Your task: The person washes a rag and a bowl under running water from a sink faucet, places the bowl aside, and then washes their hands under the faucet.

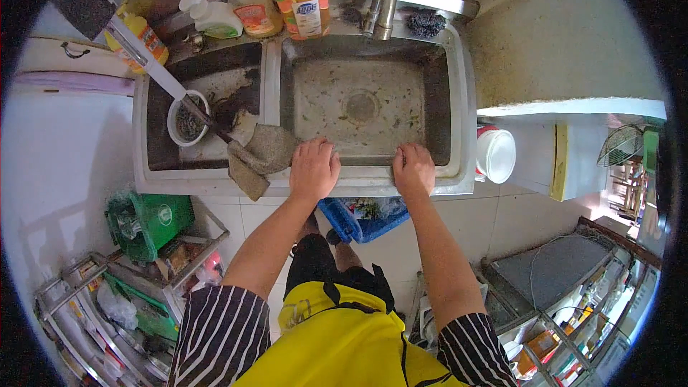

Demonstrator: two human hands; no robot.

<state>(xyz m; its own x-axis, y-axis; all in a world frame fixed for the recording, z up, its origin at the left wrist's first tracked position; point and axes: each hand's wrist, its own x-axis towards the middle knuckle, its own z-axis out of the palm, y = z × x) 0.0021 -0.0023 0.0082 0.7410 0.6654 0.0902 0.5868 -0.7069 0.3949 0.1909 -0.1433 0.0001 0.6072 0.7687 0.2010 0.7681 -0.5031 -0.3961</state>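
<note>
My left hand (314, 167) rests on the front rim of the steel sink (459, 100), its fingers curled over the inner edge and its thumb beside them. Farther right on the same rim, my right hand (414, 170) is bent over the edge in the same way. Neither hand shows a loose thing in it. Beside my left fingers, a brown-grey cloth (266, 152) drapes over the rim. The right basin (351, 89) holds a little shallow, cloudy water with small scraps. A white bowl (174, 136) of dark bits sits in the left basin.
An orange soap bottle (301, 0) and paler pump bottles (215, 18) line the back ledge near the curved tap (384, 0). A dark scrubber (426, 23) lies right of it. A long pole (154, 72) crosses the left basin. Below stands a blue basket (362, 228).
</note>
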